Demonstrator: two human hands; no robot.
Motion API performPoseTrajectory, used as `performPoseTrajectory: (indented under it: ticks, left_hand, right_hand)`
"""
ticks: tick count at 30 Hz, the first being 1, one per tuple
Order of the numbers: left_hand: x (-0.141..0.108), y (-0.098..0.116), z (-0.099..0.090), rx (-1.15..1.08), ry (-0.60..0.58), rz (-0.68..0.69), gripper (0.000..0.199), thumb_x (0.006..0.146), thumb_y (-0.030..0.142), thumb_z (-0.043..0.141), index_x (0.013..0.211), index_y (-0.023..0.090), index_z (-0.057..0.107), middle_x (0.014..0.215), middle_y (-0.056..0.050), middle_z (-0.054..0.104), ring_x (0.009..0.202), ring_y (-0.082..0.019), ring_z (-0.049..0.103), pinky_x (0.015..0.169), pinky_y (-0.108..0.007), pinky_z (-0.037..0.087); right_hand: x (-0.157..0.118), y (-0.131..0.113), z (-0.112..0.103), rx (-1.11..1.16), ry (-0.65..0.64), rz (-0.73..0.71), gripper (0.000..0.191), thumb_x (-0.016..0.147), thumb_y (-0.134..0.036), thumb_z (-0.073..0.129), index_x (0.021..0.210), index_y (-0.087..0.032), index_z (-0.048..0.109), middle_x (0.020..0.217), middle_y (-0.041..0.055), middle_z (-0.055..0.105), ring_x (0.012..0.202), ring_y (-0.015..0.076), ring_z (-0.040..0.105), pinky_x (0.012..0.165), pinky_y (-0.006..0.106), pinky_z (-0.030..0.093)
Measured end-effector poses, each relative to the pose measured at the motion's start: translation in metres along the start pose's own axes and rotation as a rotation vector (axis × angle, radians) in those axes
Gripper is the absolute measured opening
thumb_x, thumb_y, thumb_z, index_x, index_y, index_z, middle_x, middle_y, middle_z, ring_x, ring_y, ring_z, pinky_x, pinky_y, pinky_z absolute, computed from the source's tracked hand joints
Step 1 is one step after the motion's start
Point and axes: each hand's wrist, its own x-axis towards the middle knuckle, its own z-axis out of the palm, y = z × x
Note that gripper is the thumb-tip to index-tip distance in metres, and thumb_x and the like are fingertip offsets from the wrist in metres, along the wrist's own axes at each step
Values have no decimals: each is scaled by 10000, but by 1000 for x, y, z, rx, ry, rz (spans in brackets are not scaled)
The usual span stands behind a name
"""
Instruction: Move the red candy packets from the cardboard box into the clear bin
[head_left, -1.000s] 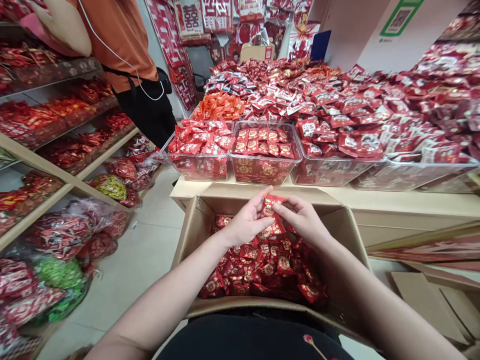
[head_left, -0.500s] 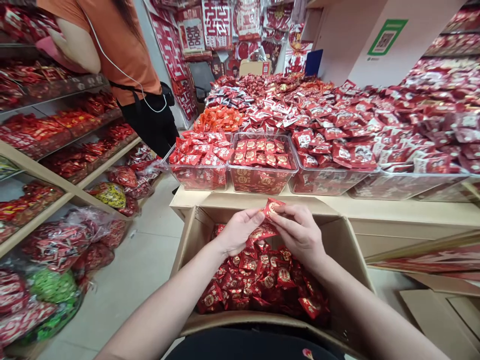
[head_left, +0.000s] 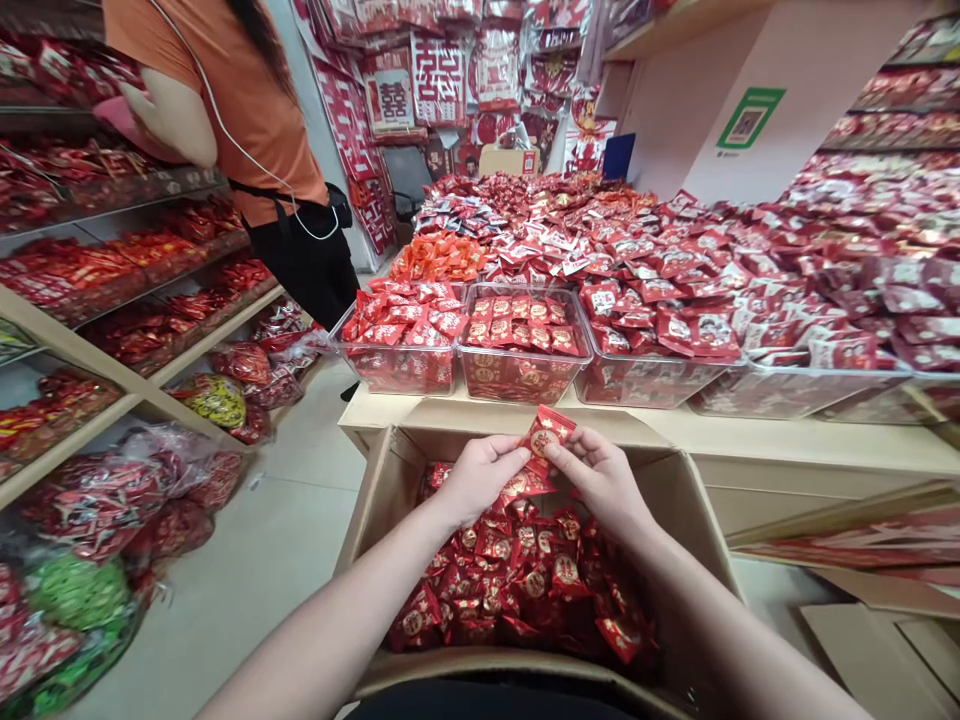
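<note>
One red packet [head_left: 548, 437] is pinched between the left hand [head_left: 480, 480] and the right hand [head_left: 604, 480], above the far half of the open carton [head_left: 684, 500]. It can be judged light, soft-wrapped and slick, best held by its crimped edges. Compared with the earlier frame, more of its printed face is left uncovered by the right hand.

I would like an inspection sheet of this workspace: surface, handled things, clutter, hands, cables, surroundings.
Surface: pale counter bearing clear tubs of wrapped packets.
Handled things: red packet held over an open carton of similar packets.
Clutter: loose cardboard, lower right; bagged goods, left.
Hands: left hand and right hand both grip the red packet.
Cables: thin white cord on another person.
Surroundings: stocked shelves; red wall decorations.
</note>
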Motion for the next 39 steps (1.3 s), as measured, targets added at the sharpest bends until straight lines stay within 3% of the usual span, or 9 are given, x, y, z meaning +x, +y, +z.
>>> performPoseTrajectory:
  ticks: [2, 6, 9, 12, 16, 19, 27, 34, 39]
  left_hand:
    - [0, -1, 0, 32, -24, 22, 270, 713, 293, 580, 929, 142, 638, 822, -41, 669, 730, -142, 588, 696, -246, 438]
    - [0, -5, -4, 36, 12, 11, 308, 683, 310, 614, 921, 115, 602, 838, -79, 664, 770, -158, 597, 728, -273, 437]
    - [0, -8, -7, 24, 65, -26, 346, 685, 332, 608, 948, 112, 556, 804, -94, 661, 729, -153, 602, 671, -267, 447]
    - [0, -9, -8, 46, 51, -36, 325, 690, 332, 600, 925, 112, 553, 810, -98, 658, 713, -147, 599, 659, -262, 447]
    - [0, -10, -8, 108, 39, -25, 283, 702, 310, 586, 906, 117, 558, 815, -94, 657, 728, -146, 595, 678, -264, 443]
    - [0, -10, -10, 126, 56, -28, 260, 702, 297, 583, 893, 121, 560, 810, -90, 658, 724, -145, 594, 672, -264, 443]
    - [-1, -5, -7, 188, 61, -47, 236, 704, 285, 572, 875, 123, 574, 809, -93, 661, 748, -155, 598, 681, -268, 438]
    - [-1, -5, -5, 251, 47, -72, 233, 682, 238, 579, 876, 108, 569, 810, -104, 654, 751, -164, 595, 682, -280, 431]
    - [0, -6, -5, 264, 50, -76, 223, 688, 228, 571, 878, 112, 569, 814, -101, 654, 753, -162, 593, 681, -278, 430]
  right_hand:
    - [-2, 0, 1, 43, -30, 58, 201, 696, -359, 595, 754, -177, 531, 673, -3, 587, 586, 112, 544, 555, 240, 465]
    - [4, -12, -9, 17, 3, -5, 205, 724, -366, 561, 821, -190, 523, 730, 0, 593, 606, 114, 560, 585, 253, 469]
    - [33, -37, -29, -264, 79, -172, 197, 722, -361, 558, 817, -190, 531, 717, 8, 599, 638, 137, 568, 603, 265, 460]
    - [82, -63, -48, -657, 64, -326, 221, 731, -331, 540, 874, -167, 579, 777, 48, 632, 693, 167, 575, 639, 282, 446]
    - [141, -74, -51, -1076, -152, -338, 225, 734, -259, 523, 902, -150, 626, 839, 65, 659, 745, 185, 588, 671, 276, 430]
    - [164, -71, -41, -1265, -347, -256, 216, 714, -281, 546, 866, -173, 654, 798, 40, 672, 718, 175, 595, 632, 249, 429]
    - [167, -70, -19, -1336, -531, -258, 198, 664, -200, 547, 808, -189, 682, 727, 17, 676, 657, 152, 593, 588, 225, 416]
    - [174, -66, -22, -1329, -553, -244, 232, 653, -164, 565, 854, -187, 676, 776, 18, 683, 694, 147, 600, 618, 214, 426]
    - [172, -67, -21, -1331, -490, -284, 212, 662, -185, 560, 839, -172, 675, 762, 33, 677, 697, 161, 594, 618, 230, 419]
